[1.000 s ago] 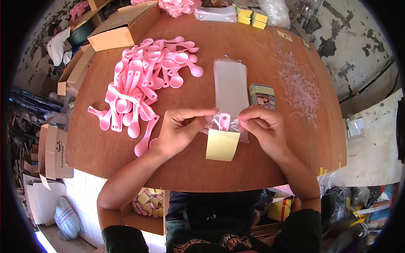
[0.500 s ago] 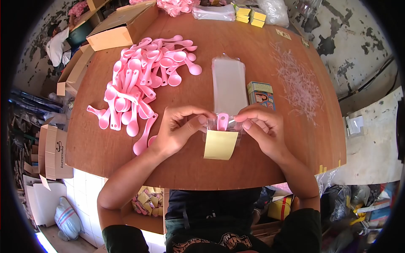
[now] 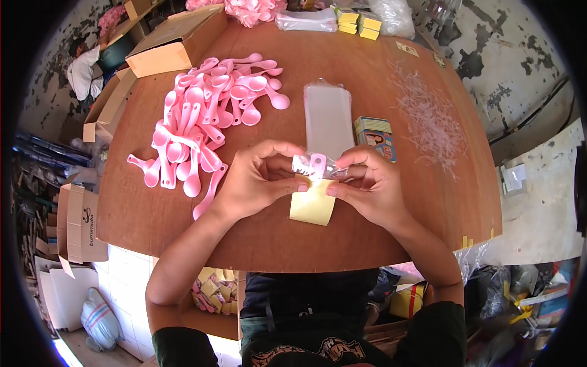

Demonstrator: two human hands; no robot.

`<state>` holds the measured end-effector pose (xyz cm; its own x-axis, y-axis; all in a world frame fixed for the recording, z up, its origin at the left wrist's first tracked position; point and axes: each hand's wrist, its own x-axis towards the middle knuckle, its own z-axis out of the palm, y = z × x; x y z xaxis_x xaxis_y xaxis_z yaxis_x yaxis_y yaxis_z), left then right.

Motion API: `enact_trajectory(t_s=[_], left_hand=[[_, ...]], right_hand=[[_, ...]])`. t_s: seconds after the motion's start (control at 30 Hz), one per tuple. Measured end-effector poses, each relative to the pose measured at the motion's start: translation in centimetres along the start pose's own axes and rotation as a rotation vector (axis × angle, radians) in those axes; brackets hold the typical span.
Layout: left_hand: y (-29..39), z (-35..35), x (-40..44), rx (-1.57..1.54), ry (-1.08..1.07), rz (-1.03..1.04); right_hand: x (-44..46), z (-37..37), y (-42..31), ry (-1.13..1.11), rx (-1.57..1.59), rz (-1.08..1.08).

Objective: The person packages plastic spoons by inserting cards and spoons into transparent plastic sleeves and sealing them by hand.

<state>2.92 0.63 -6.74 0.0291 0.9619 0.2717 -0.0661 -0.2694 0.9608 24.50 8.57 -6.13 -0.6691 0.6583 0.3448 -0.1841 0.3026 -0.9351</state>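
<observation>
Between my hands is a clear plastic bag (image 3: pixel 330 169) with a pink spoon's handle (image 3: pixel 317 165) showing at its top and a yellow card (image 3: pixel 310 205) over its lower part. My left hand (image 3: pixel 262 178) pinches the left side, its thumb on the card's upper left corner. On the other side my right hand (image 3: pixel 372 186) pinches the bag, thumb on the card's upper right. Just beyond lies a stack of clear bags (image 3: pixel 328 116), with a pack of printed cards (image 3: pixel 375 138) to its right. A heap of pink spoons (image 3: pixel 195 119) covers the table's left part.
Thin plastic strips (image 3: pixel 428 116) are scattered on the table (image 3: pixel 257 244) at right. A cardboard box (image 3: pixel 177 40), more bags (image 3: pixel 306 20) and yellow card stacks (image 3: pixel 369 25) stand at the back. Below the edge is a box of packed items (image 3: pixel 215 290). Another person (image 3: pixel 84 70) is at far left.
Both thumbs have moved down onto the card's top corners. The bag and card have shifted slightly up and left in view, and the card now hides more of the handle.
</observation>
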Motion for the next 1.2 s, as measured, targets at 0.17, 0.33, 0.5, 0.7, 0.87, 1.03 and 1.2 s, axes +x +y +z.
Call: enact_trajectory(t_s=[0.17,0.33,0.5,0.7,0.87,1.03,1.2], left_hand=[[3.6,0.1,-1.7,0.081,-0.018,-0.079],[7.5,1.8,-9.6,0.310,-0.363,-0.077],[5.3,-0.4,-17.8,0.807,-0.661,-0.421],[3.4,-0.6,-21.8,0.973,-0.698,-0.805],[5.6,3.5,-15.4,0.519,-0.764,-0.364],[7.2,4.4,-8.4,0.543,-0.765,0.171],[5.9,2.2,-1.0,1.074,-0.439,0.240]], right_hand=[[0.0,-0.4,-0.8,0.045,0.166,0.056],[0.8,-2.6,-0.4,0.073,-0.370,-0.068],[0.9,-2.2,-0.7,-0.030,-0.923,-0.317],[-0.5,-0.9,0.3,-0.163,-1.241,-0.302],[-0.7,-0.9,0.5,-0.196,-1.330,-0.281],[0.5,-1.8,-0.1,-0.248,-1.214,-0.207],[2.3,-3.0,-1.1,-0.341,-1.103,-0.221]])
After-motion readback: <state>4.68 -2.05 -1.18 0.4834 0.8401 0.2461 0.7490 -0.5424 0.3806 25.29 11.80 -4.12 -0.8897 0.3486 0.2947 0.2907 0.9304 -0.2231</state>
